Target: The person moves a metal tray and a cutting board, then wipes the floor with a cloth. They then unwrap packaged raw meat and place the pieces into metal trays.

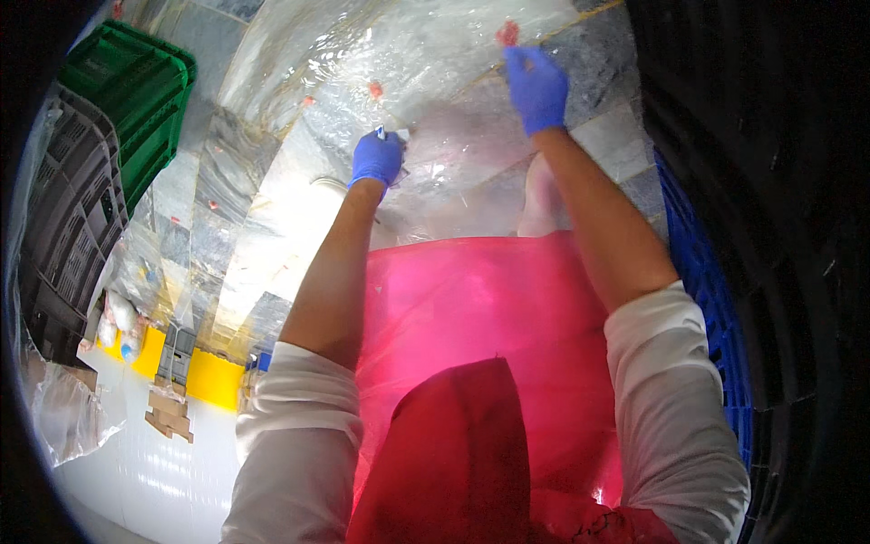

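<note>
My left hand (377, 160), in a blue glove, is closed around something with a small white end (381, 132) showing past the fingers; the rest is hidden in the fist. Farther forward and to the right, my right hand (538, 91), in a matching glove, has its fingers drawn together. A small red scrap (507, 34), slightly blurred, is at those fingertips. Both hands are over a wet, grey tiled floor (594, 68). Other red scraps lie on it, including one piece (375, 90) ahead of my left hand. A pink apron (489, 308) covers my front.
Green crates (136, 91) and a grey crate (72, 218) stand at the left. Blue crates (702, 290) and dark stacked crates (788, 227) line the right. A pale boot (541, 199) shows below my right forearm. Yellow panels (215, 380) are at lower left.
</note>
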`<state>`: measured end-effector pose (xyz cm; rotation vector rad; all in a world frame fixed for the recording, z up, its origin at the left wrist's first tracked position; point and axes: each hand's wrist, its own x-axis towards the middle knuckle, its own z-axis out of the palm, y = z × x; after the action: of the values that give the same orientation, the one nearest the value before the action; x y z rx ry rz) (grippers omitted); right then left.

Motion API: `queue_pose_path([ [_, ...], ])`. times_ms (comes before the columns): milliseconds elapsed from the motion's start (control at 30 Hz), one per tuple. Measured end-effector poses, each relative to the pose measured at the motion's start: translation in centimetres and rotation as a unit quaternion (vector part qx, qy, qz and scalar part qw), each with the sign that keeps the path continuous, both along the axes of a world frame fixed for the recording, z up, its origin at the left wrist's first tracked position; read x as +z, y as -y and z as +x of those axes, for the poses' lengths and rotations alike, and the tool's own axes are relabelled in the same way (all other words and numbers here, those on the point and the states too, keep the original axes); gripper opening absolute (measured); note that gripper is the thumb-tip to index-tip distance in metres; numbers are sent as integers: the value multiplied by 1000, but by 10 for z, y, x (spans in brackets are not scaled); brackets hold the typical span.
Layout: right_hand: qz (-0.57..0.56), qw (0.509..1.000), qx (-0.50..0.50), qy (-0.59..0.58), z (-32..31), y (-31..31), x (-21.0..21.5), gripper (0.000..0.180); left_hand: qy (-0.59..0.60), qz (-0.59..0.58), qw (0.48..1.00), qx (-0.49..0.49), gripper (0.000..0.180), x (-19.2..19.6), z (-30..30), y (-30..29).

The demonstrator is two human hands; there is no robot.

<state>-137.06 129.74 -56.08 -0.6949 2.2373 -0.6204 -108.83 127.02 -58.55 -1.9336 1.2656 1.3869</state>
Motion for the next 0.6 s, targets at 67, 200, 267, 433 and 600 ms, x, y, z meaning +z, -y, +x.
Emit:
queue_pose_path([
  [67, -45, 987, -12, -154, -13, 9, -48, 33, -25, -2, 999, -22, 22, 17, 16, 12],
  [200, 49, 986, -10, -159, 1, 19, -82, 32, -38, 19, 999, 12, 18, 32, 49, 15],
  [267, 80, 983, 43, -160, 7, 26, -78, 27, -30, 36, 999, 12, 21, 40, 57, 20],
  [433, 60, 978, 181, -82, 16, 14, -77, 21, 4, 32, 996, -85, 42, 74, 37, 51],
  [600, -100, 948, 304, 3, 113, 23, -47, 12, 28, -63, 983, -172, 45, 82, 36, 50],
])
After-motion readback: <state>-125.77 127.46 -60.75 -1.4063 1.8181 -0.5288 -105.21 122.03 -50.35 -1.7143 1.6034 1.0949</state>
